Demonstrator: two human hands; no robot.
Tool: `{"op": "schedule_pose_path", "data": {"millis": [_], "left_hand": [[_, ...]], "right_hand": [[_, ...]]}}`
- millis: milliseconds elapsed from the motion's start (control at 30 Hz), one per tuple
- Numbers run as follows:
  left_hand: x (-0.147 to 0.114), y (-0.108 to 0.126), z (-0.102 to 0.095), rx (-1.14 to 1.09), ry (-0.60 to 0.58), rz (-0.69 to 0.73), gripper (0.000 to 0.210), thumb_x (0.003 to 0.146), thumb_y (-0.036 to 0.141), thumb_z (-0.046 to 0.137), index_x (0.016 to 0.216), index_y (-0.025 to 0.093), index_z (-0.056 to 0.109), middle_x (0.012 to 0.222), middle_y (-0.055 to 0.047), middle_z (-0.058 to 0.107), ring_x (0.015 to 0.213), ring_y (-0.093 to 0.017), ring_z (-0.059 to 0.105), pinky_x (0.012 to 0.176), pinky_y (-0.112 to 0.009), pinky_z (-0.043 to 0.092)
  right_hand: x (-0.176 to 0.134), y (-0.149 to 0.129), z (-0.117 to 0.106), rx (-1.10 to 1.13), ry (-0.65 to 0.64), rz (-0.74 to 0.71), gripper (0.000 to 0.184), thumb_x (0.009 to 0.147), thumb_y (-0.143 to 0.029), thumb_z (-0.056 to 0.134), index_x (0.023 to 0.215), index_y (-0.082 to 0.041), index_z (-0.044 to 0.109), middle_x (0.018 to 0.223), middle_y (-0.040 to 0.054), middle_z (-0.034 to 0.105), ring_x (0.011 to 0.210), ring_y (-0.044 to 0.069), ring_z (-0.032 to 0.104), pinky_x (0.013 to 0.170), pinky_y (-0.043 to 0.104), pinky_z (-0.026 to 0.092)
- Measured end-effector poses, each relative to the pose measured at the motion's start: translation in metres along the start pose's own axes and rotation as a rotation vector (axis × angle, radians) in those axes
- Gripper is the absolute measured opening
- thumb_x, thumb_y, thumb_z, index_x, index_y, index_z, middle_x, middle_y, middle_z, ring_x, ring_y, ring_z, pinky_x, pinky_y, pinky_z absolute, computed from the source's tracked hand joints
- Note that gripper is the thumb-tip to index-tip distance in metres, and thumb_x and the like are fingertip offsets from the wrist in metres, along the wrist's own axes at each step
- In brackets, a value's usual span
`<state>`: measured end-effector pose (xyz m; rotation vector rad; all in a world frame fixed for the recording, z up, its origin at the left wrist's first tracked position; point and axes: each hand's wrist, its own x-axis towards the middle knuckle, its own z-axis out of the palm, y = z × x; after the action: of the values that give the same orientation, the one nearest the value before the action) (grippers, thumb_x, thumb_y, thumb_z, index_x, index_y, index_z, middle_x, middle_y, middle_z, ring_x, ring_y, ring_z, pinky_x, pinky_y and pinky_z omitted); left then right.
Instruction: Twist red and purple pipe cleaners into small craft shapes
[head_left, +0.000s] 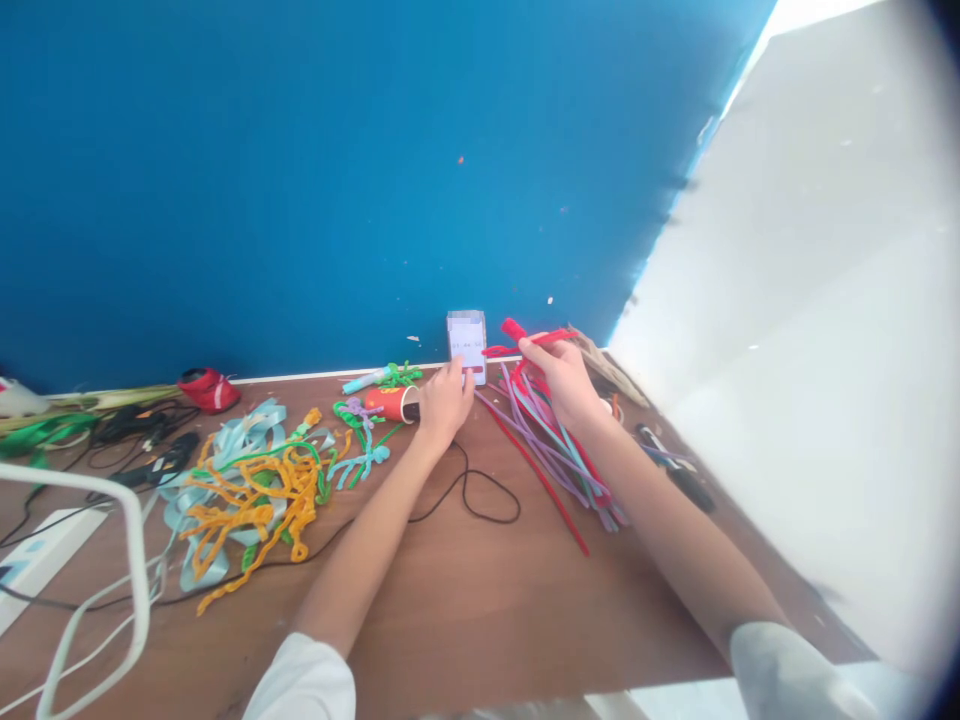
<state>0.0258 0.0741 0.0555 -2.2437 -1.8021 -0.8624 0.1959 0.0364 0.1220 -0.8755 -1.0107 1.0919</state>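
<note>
A phone (468,338) with a lit screen leans upright against the blue wall. My left hand (444,402) is at the phone's lower edge, fingers stretched out over the bottom of its screen, holding nothing that I can see. In my right hand (564,380), thumb and fingers are closed on a red pipe cleaner shape (514,330) with a thick coiled end and loose strands, held above the table. Below that hand lies a bundle of purple, pale blue and red pipe cleaners (559,445). A red paper cup (386,404) lies on its side, left of my left hand.
Orange pipe cleaner branches (255,500) lie over light blue ribbon (196,500) on the brown table (465,620). A black cable (491,518) loops across the middle. A white metal frame (135,560) and a power strip (52,550) are at left. Dark-handled tools (686,487) lie at right.
</note>
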Motion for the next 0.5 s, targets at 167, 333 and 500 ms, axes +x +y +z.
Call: {"op": "schedule_pose_path", "data": {"millis": [167,333,500], "left_hand": [[0.0,0.011,-0.031,-0.2,0.349,0.306,0.036,0.096,0.034,0.047,0.128,0.018,0.049,0.106,-0.009,0.066,0.088,-0.017,0.065,0.069,-0.024,0.045],[-0.004,0.011,-0.046,-0.097,0.478,0.575,0.019,0.094,0.026,0.052,0.11,0.02,0.061,0.105,-0.008,0.065,0.085,-0.015,0.063,0.071,-0.025,0.044],[-0.007,0.015,-0.052,-0.069,0.421,0.571,0.024,0.094,0.031,0.053,0.11,0.018,0.064,0.114,-0.013,0.064,0.102,-0.023,0.06,0.085,-0.034,0.045]], "right_hand": [[0.0,0.002,0.001,0.035,-0.013,0.079,0.026,0.066,-0.035,0.083,0.067,-0.017,0.064,0.06,-0.0024,0.055,0.053,0.008,0.044,0.052,0.025,0.036],[-0.003,0.0,0.003,0.112,-0.055,0.163,0.023,0.067,-0.029,0.081,0.06,-0.017,0.063,0.055,-0.0026,0.054,0.05,0.008,0.043,0.05,0.026,0.037],[-0.007,-0.004,0.004,0.232,-0.117,0.358,0.017,0.069,-0.026,0.079,0.064,-0.017,0.065,0.057,-0.0035,0.056,0.053,0.007,0.046,0.052,0.023,0.038]]}}
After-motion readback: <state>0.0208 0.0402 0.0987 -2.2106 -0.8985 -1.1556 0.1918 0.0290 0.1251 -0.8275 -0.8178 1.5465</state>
